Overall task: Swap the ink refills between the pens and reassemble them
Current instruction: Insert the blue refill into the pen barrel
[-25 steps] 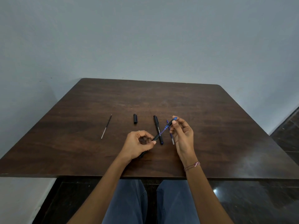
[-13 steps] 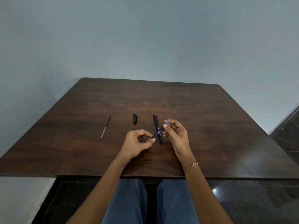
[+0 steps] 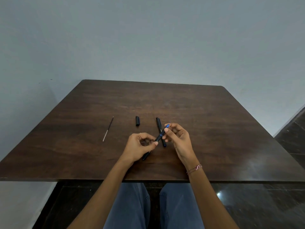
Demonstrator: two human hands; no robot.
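Change: blue refill, protruding earlier, was now seated in the pen barrel (image 3: pixel 159 136).
Left hand (image 3: pixel 140 147): fingers closed on barrel, above desk (image 3: pixel 214 129).
Right hand (image 3: pixel 179 138): fingers pinched the blue tip (image 3: pixel 167 126).
Remaining: black refill (image 3: pixel 108 128), cap (image 3: pixel 137 120), second pen (image 3: pixel 160 129) lay unassembled.

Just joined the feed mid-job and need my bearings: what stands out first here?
Both hands meet near the middle of the dark table: the left hand grips a black pen while the right hand pinches its blue tip end. Behind them lies a second pen, and to its left a loose cap and a thin refill lying apart.
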